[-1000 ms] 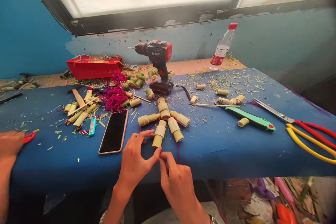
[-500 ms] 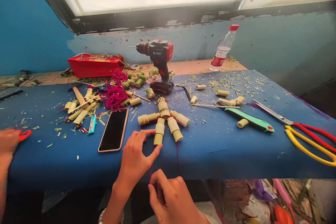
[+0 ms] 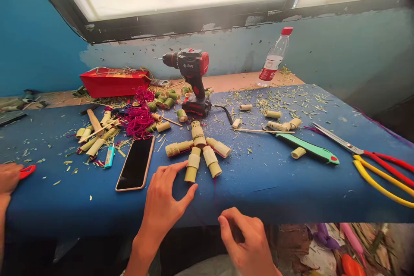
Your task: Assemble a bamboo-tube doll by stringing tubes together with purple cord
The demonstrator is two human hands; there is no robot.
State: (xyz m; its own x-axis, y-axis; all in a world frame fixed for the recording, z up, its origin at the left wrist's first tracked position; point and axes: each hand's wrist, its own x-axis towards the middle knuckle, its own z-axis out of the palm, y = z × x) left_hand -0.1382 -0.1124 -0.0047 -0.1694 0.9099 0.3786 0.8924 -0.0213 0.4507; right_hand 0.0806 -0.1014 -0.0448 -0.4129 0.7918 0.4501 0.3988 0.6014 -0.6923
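A small figure made of bamboo tube pieces (image 3: pixel 198 133) lies on the blue table, its arms and legs spread. My left hand (image 3: pixel 164 194) is beside its left leg piece (image 3: pixel 192 164); the index fingertip is at the tube's side and the thumb is spread below its end. This hand is open. From the right leg piece (image 3: pixel 211 161) a thin purple string (image 3: pixel 215 189) runs down over the table edge. My right hand (image 3: pixel 247 237) is closed in a pinch at the string's lower end, near the table's front edge; the string is faint there.
A phone (image 3: pixel 136 164), lighter (image 3: pixel 109 155), purple string tangle (image 3: pixel 139 116) and cordless drill (image 3: pixel 194 77) lie left and behind. Rightward are a green-handled knife (image 3: pixel 307 148), scissors (image 3: pixel 359 151) and bottle (image 3: pixel 273 60). Another person's hand (image 3: pixel 9 177) holds a red object (image 3: pixel 27 172).
My right hand has moved right, away from below the left leg piece. My left thumb has come off the tube's end. The view has shifted slightly.
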